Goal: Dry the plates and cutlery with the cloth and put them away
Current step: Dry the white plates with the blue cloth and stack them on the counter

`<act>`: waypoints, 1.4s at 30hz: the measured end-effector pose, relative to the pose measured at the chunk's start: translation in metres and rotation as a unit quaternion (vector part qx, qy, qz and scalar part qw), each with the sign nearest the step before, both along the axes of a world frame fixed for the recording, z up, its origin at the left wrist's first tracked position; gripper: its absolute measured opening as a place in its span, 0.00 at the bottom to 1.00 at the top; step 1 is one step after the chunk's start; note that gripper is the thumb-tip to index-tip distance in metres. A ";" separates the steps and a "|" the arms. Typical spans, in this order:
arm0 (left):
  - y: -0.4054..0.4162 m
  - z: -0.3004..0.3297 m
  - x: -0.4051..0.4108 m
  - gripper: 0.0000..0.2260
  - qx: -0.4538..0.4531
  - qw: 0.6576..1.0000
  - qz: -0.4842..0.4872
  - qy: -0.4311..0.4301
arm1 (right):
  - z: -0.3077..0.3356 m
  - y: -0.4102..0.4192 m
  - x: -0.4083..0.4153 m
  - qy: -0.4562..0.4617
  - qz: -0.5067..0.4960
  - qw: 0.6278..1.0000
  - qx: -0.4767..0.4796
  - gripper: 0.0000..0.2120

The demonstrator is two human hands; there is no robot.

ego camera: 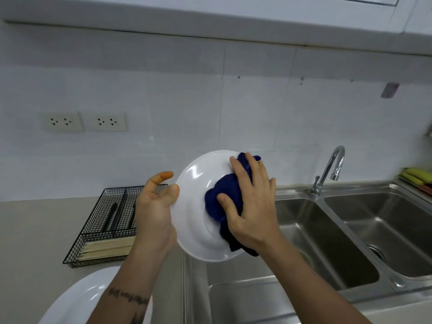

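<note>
A white plate (198, 202) is held up on edge over the left side of the sink. My left hand (154, 206) grips its left rim, thumb on the near face. My right hand (250, 204) presses a dark blue cloth (222, 197) flat against the plate's face, fingers spread over the cloth. A second white plate (79, 298) lies on the counter at the lower left, partly hidden by my left forearm. A black wire cutlery tray (102, 230) on the counter holds dark-handled cutlery (109, 216) and pale wooden chopsticks (107, 249).
A steel double sink (350, 230) with a chrome tap (329, 171) fills the right side. Wall sockets (84, 121) sit above the grey counter (30, 235). Yellow and green items (418, 175) lie at the far right edge. A cabinet hangs overhead.
</note>
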State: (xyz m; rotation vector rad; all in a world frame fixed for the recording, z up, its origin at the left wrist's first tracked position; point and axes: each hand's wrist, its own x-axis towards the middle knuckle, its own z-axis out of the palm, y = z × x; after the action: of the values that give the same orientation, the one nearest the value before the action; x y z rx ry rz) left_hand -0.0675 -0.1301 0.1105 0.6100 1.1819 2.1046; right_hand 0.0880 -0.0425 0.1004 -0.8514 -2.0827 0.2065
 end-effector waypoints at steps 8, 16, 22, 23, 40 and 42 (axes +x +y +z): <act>0.007 0.005 0.005 0.13 -0.008 1.000 -0.015 -0.019 | 0.001 -0.011 -0.009 -0.083 -0.006 0.991 0.107 0.29; 0.001 0.006 0.013 0.14 0.069 0.992 -0.001 -0.104 | 0.002 0.031 0.018 0.047 0.027 0.998 -0.006 0.33; -0.015 -0.016 0.013 0.23 0.045 0.992 -0.099 -0.060 | -0.021 0.034 0.035 0.128 0.027 0.988 -0.078 0.30; -0.017 -0.012 0.005 0.26 0.022 0.993 -0.119 -0.005 | -0.018 0.034 0.038 0.121 0.030 0.990 -0.064 0.30; 0.030 0.014 0.031 0.22 0.024 0.998 -0.055 0.023 | -0.050 -0.016 0.016 0.130 -0.019 0.991 0.002 0.32; 0.035 0.014 0.039 0.22 0.019 0.997 -0.078 0.005 | -0.052 -0.027 0.009 0.052 0.004 0.997 0.053 0.32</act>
State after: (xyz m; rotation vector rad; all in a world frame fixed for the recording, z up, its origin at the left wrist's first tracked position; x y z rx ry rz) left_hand -0.0282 -0.0955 0.1246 0.7077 1.0666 1.9970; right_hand 0.0974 -0.0691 0.0480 -0.7530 -1.9817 0.1405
